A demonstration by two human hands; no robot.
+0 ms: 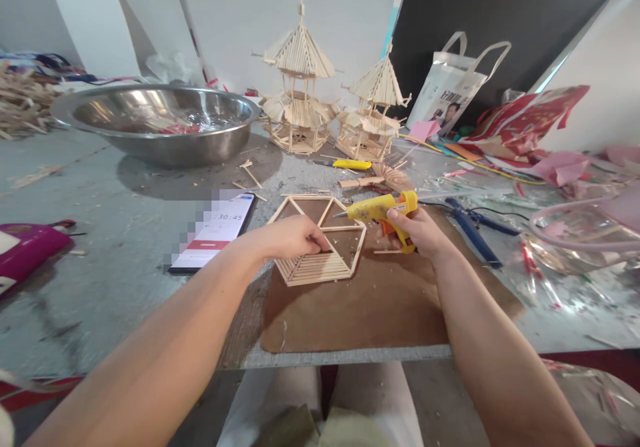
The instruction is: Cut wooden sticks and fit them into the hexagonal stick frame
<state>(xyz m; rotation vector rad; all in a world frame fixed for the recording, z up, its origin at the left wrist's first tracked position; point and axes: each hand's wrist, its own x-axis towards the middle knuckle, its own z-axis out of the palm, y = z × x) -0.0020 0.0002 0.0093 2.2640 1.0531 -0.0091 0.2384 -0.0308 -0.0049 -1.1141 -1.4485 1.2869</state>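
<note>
On a brown board lies a flat hexagonal frame of thin wooden sticks, divided by spokes. Its front section is filled with parallel sticks. My left hand is over the frame's left side, fingers pinched at the upper end of the filled section; what lies between the fingertips is hidden. My right hand grips a yellow hot glue gun at the frame's right. The gun's nozzle points left, above the frame's upper right part. A loose stick lies beneath the gun.
Two stick-built pagodas stand behind, with a yellow utility knife before them. A steel basin and a phone are left. Blue-handled pliers and plastic scraps lie right. A purple tool sits far left.
</note>
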